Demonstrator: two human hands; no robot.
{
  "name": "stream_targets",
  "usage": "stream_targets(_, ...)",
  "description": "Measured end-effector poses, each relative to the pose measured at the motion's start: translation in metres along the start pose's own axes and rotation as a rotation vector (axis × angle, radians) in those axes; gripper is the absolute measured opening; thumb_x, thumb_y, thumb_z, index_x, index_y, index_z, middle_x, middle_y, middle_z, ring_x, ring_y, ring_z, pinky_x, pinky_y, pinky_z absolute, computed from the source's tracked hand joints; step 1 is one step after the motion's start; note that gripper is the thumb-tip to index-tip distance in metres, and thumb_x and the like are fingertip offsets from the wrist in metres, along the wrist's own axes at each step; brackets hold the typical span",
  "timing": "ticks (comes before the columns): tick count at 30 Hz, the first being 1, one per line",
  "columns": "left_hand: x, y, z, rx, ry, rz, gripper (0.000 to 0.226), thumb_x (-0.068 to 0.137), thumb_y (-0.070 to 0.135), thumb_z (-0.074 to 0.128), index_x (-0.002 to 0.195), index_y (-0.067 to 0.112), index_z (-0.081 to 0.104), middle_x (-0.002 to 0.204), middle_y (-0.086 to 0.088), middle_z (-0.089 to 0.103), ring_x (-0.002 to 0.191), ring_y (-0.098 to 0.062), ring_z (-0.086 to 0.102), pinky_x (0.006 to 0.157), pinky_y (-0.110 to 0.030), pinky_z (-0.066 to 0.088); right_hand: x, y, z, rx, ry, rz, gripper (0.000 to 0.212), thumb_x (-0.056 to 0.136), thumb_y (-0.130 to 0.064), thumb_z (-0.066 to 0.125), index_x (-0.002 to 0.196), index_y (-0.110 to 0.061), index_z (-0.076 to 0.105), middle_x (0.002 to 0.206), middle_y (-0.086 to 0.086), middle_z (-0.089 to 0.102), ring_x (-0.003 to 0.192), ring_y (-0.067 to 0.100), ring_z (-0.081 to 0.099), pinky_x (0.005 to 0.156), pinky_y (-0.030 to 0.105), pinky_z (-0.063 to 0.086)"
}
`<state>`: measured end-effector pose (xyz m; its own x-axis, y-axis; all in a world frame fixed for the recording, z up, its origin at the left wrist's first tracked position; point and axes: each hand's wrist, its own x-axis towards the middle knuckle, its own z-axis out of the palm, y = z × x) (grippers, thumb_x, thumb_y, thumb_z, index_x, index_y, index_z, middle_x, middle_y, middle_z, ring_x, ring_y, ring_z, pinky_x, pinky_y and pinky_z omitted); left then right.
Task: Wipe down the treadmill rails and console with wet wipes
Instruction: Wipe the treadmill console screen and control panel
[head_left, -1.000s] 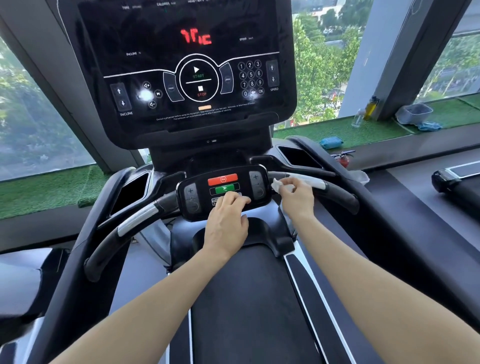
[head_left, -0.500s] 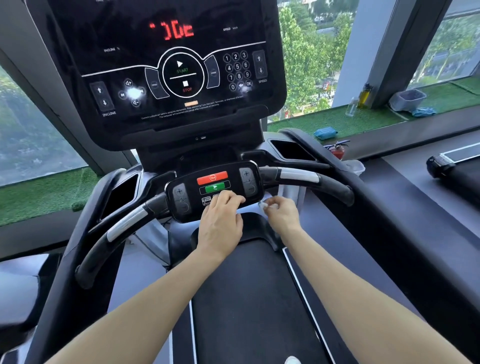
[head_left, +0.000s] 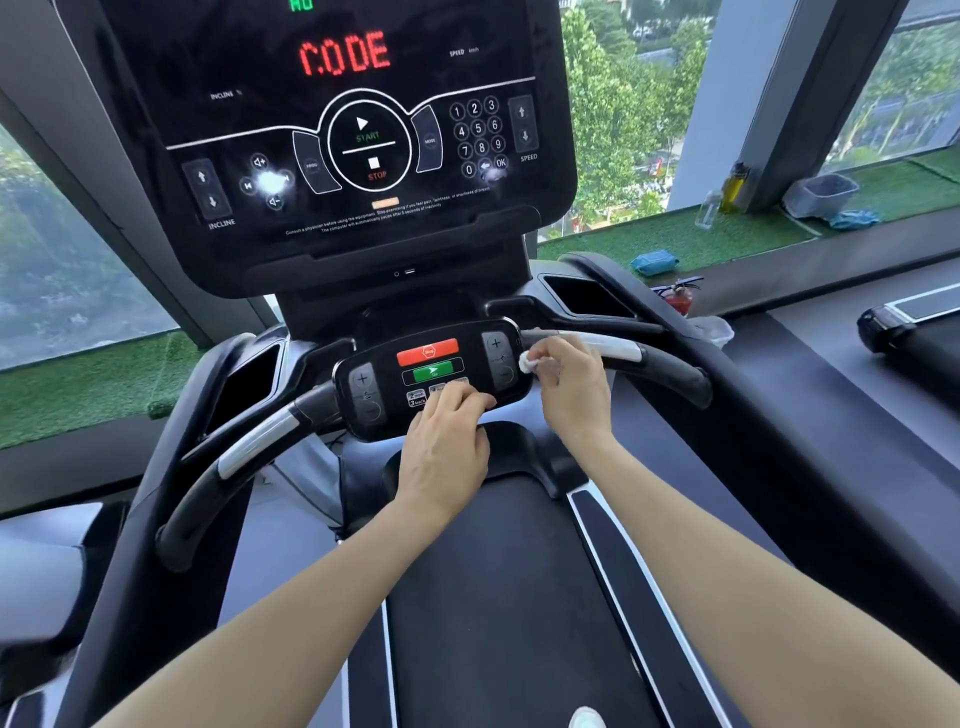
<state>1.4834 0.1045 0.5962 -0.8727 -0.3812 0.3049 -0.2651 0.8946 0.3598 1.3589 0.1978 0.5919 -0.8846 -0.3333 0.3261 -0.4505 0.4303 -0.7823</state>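
A black treadmill console (head_left: 353, 156) with a lit red display fills the upper middle. Below it sits a small black control pad (head_left: 431, 374) with a red and a green button, flanked by a left handlebar (head_left: 249, 452) and a right handlebar (head_left: 649, 364), both black with silver bands. My left hand (head_left: 447, 447) rests on the pad's lower edge, fingers curled over it. My right hand (head_left: 571, 384) pinches a crumpled white wet wipe (head_left: 529, 361) against the pad's right end, where the right handlebar begins.
The treadmill belt (head_left: 509, 597) runs below my arms. A blue wipes pack (head_left: 654, 261), a yellow bottle (head_left: 735, 184), a clear bottle and a plastic tub (head_left: 818, 195) sit on the green window ledge at right. A red fire extinguisher (head_left: 680, 297) and another treadmill (head_left: 909, 322) stand at right.
My right hand dropped from the right handlebar to below the pad, then rose with the wipe to the pad's right end. My left hand stayed on the pad. The display now reads CODE.
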Motion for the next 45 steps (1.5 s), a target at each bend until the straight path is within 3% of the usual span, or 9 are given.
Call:
stream_targets(7, -0.008, -0.004, 0.002, -0.028, 0.01, 0.019, 0.033, 0.08, 0.0, 0.057, 0.111, 0.011, 0.064, 0.106, 0.001, 0.056, 0.1, -0.018, 0.052, 0.085, -0.026, 0.038, -0.03, 0.026, -0.004, -0.3, -0.165, -0.015, 0.026, 0.086, 0.005, 0.05, 0.086, -0.016, 0.067, 0.093, -0.004, 0.059, 0.089, 0.022, 0.046, 0.07, 0.033, 0.041)
stream_targets(10, -0.016, -0.013, -0.002, -0.043, 0.053, -0.012, 0.031, 0.081, -0.001, 0.057, 0.108, 0.013, 0.065, 0.106, 0.003, 0.056, 0.098, -0.016, 0.051, 0.086, -0.024, 0.039, -0.039, 0.023, -0.003, -0.068, -0.151, 0.269, 0.022, 0.091, -0.001, 0.049, 0.091, -0.013, 0.066, 0.091, -0.005, 0.057, 0.09, 0.018, 0.048, 0.073, 0.029, 0.04)
stream_targets(13, -0.026, -0.025, -0.004, -0.08, 0.073, -0.095, 0.031, 0.083, -0.001, 0.056, 0.108, 0.015, 0.064, 0.107, 0.007, 0.055, 0.101, -0.012, 0.05, 0.086, -0.022, 0.038, -0.036, 0.003, 0.005, 0.323, -0.1, 0.597, 0.009, 0.09, -0.009, 0.058, 0.085, -0.013, 0.063, 0.074, -0.003, 0.059, 0.068, 0.012, 0.052, 0.065, 0.023, 0.041)
stream_targets(16, -0.033, -0.034, -0.006, -0.101, 0.073, -0.144, 0.032, 0.083, -0.001, 0.057, 0.11, 0.015, 0.065, 0.108, 0.007, 0.054, 0.105, -0.011, 0.049, 0.085, -0.02, 0.036, -0.033, -0.012, 0.019, 0.751, -0.009, 0.897, 0.019, 0.09, -0.002, 0.06, 0.073, -0.01, 0.057, 0.067, 0.004, 0.059, 0.062, 0.013, 0.055, 0.068, 0.023, 0.053)
stream_targets(21, -0.04, -0.044, -0.007, -0.111, 0.08, -0.17, 0.03, 0.084, -0.001, 0.057, 0.108, 0.015, 0.065, 0.105, 0.009, 0.051, 0.101, -0.011, 0.049, 0.08, -0.02, 0.036, -0.032, -0.026, 0.036, 0.79, 0.05, 0.933, 0.018, 0.09, 0.009, 0.053, 0.079, -0.006, 0.053, 0.075, 0.005, 0.056, 0.066, 0.013, 0.056, 0.073, 0.028, 0.055)
stream_targets(26, -0.039, -0.043, -0.009, -0.141, 0.085, -0.127, 0.032, 0.082, -0.002, 0.055, 0.108, 0.013, 0.065, 0.106, 0.004, 0.054, 0.102, -0.013, 0.05, 0.084, -0.022, 0.038, -0.049, -0.035, 0.04, 0.63, -0.208, 0.847, 0.025, 0.084, 0.007, 0.059, 0.071, -0.014, 0.054, 0.078, 0.01, 0.064, 0.073, 0.023, 0.062, 0.08, 0.037, 0.056)
stream_targets(32, -0.029, -0.032, -0.004, -0.149, 0.109, -0.054, 0.031, 0.08, -0.004, 0.056, 0.103, 0.014, 0.066, 0.103, 0.005, 0.056, 0.098, -0.014, 0.051, 0.08, -0.025, 0.042, -0.034, -0.017, 0.0, 0.019, 0.077, 0.403, 0.015, 0.095, -0.027, 0.052, 0.094, -0.017, 0.063, 0.086, -0.002, 0.062, 0.082, 0.019, 0.057, 0.071, 0.029, 0.043)
stream_targets(38, -0.019, -0.024, -0.002, -0.074, 0.09, 0.031, 0.033, 0.075, -0.004, 0.06, 0.104, 0.011, 0.065, 0.102, 0.001, 0.058, 0.094, -0.02, 0.053, 0.082, -0.03, 0.044, -0.018, -0.007, -0.005, -0.252, 0.016, -0.054, 0.023, 0.092, -0.011, 0.055, 0.107, -0.017, 0.072, 0.091, 0.003, 0.058, 0.081, 0.024, 0.057, 0.065, 0.032, 0.043)
stream_targets(45, -0.015, -0.024, 0.003, 0.005, 0.074, 0.066, 0.037, 0.071, -0.004, 0.064, 0.104, 0.012, 0.066, 0.103, 0.001, 0.059, 0.094, -0.022, 0.055, 0.078, -0.031, 0.044, -0.021, 0.001, -0.013, -0.364, -0.049, -0.247, 0.013, 0.08, 0.003, 0.066, 0.085, -0.004, 0.075, 0.077, 0.011, 0.06, 0.07, 0.032, 0.058, 0.057, 0.027, 0.035)
